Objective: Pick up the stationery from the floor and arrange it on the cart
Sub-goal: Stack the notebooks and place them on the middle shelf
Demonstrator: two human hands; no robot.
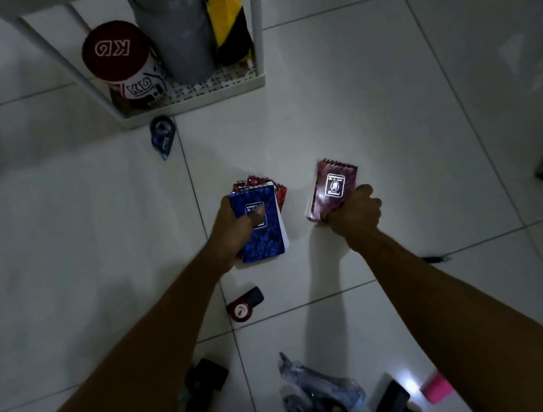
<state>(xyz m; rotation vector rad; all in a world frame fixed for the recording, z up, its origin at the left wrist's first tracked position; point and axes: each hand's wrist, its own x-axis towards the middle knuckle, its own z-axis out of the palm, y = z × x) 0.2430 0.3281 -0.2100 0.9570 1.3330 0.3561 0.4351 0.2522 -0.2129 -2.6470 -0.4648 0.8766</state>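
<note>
My left hand (232, 229) grips a stack of small spiral notepads, a blue notepad (262, 233) on top with red ones (278, 192) fanned out behind it. My right hand (356, 213) grips the lower end of a single red spiral notepad (331, 189), held just above the white tiled floor. The white cart (221, 93) stands at the top left, its bottom shelf low over the floor.
On the cart's shelf stand a red-lidded tin (112, 52), a grey cylinder (173, 33) and a yellow-black roll (228, 22). On the floor lie a correction tape (163, 134), a red-black tape dispenser (244, 305), a pen (435, 259), black items (204, 386), a plastic bag (315, 389) and a pink item (435, 387).
</note>
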